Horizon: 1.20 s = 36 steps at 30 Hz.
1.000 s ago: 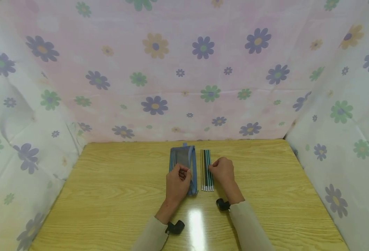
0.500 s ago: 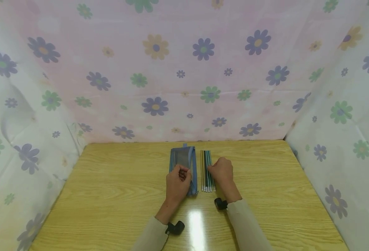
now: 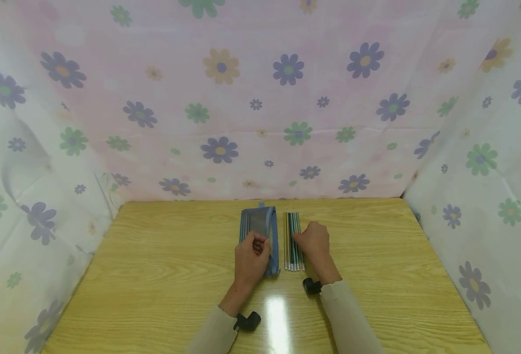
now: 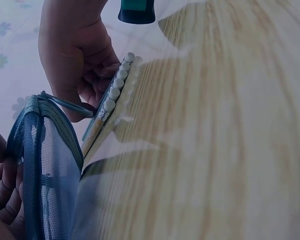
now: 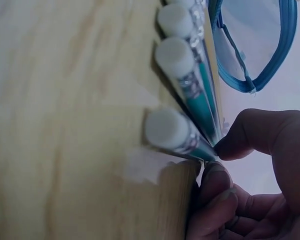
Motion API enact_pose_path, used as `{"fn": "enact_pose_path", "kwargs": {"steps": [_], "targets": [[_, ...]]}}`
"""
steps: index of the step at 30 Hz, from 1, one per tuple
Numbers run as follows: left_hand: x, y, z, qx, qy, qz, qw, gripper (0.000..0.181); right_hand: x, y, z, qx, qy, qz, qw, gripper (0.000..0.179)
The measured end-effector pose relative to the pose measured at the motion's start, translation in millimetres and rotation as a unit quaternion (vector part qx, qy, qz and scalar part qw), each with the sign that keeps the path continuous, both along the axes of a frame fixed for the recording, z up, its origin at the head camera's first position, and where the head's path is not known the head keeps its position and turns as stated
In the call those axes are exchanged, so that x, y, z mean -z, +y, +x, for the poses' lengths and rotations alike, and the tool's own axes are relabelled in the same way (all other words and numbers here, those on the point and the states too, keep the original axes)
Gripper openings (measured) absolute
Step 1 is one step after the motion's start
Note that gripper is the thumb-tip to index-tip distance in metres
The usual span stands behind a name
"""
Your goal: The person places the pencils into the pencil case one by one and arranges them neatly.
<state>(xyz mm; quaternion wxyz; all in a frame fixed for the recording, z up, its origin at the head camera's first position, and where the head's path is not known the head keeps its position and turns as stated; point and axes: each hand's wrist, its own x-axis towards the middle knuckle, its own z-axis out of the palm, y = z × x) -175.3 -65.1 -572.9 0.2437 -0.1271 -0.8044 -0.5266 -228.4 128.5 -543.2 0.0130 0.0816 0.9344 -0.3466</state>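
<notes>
Pinching one pencil (image 5: pixel 176 134), the right hand (image 3: pixel 317 243) is at the lower centre of the head view, beside the other pencils (image 3: pixel 292 241). The left hand (image 3: pixel 252 258) grips the pouch (image 3: pixel 259 218), left of these.

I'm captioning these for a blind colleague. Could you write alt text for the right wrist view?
The right hand pinches a teal pencil, its white eraser apart from other pencils on a wooden table. A blue pouch with its mouth open shows at upper right.
</notes>
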Motion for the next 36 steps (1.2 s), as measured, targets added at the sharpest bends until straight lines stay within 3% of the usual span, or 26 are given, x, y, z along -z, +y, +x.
{"fn": "enact_pose_path", "kwargs": {"steps": [36], "targets": [[0.2,-0.4,0.1,-0.001,-0.021,0.001,0.9998,0.007,-5.0,8.4,4.5,0.001,0.003,-0.039,0.9992,0.050]]}}
